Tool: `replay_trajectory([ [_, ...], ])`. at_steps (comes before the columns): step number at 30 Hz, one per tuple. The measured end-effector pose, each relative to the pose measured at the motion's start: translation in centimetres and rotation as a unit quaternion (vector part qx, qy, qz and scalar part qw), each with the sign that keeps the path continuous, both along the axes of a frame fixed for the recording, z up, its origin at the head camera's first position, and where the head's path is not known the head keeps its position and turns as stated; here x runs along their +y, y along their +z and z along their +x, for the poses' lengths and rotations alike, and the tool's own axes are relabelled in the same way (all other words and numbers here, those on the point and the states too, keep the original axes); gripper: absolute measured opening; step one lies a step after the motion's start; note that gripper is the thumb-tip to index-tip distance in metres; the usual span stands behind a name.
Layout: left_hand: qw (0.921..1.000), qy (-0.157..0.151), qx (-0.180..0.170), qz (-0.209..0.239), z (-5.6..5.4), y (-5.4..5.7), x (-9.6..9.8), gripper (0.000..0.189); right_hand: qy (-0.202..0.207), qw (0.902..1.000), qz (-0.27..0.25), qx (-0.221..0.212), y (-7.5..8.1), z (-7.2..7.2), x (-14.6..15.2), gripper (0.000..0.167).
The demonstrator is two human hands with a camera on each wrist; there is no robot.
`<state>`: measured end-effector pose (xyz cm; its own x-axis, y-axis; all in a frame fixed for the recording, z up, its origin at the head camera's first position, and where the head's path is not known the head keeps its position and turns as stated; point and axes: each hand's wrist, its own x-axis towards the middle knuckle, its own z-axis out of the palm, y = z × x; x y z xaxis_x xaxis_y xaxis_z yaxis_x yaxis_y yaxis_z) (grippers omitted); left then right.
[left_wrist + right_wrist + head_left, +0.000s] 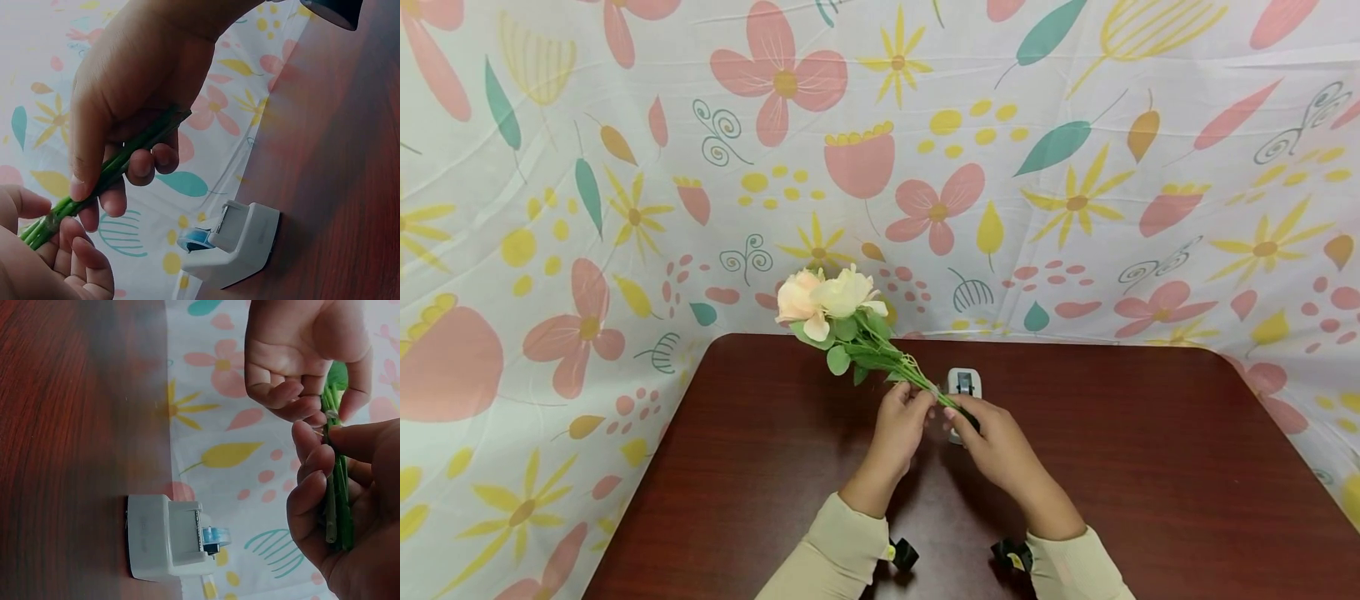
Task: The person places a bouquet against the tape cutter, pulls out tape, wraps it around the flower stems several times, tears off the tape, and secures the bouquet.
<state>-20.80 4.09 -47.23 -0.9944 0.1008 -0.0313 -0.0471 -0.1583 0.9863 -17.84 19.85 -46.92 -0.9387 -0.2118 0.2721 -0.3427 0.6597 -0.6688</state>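
Observation:
A bouquet of artificial flowers, with pale peach and cream blooms and green leaves, is held above the table, blooms toward the upper left. My left hand pinches its green stems at a band of clear tape. Just below, my right hand grips the stems, their cut ends lying across its fingers in both wrist views. A white tape dispenser with a blue-tinted roll stands on the table beyond the hands, partly hidden by my right hand in the head view.
The dark red-brown wooden table has rounded far corners. A flower-printed cloth hangs behind it and along its left side. Black wrist straps sit at both sleeve cuffs.

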Motion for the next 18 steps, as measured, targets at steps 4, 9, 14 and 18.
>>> replay_trajectory([
  [4,1.0000,0.000,0.005,0.005,-0.03,0.01,-0.06,0.016,-0.001,0.9998,0.003,0.018,0.01,0.04,-0.14,0.029],
  [9,1.0000,-0.002,0.004,0.008,0.04,0.04,-0.24,0.013,0.005,0.9998,-0.020,0.001,-0.06,0.14,-0.27,0.030],
  [14,0.9999,-0.005,0.000,0.013,0.13,0.11,-0.35,0.009,0.004,0.9991,-0.039,-0.014,-0.07,0.26,-0.44,0.031],
  [18,0.9997,0.003,-0.003,0.022,0.14,0.15,-0.32,0.007,0.003,0.9992,-0.039,-0.001,-0.13,0.29,-0.61,0.030],
])
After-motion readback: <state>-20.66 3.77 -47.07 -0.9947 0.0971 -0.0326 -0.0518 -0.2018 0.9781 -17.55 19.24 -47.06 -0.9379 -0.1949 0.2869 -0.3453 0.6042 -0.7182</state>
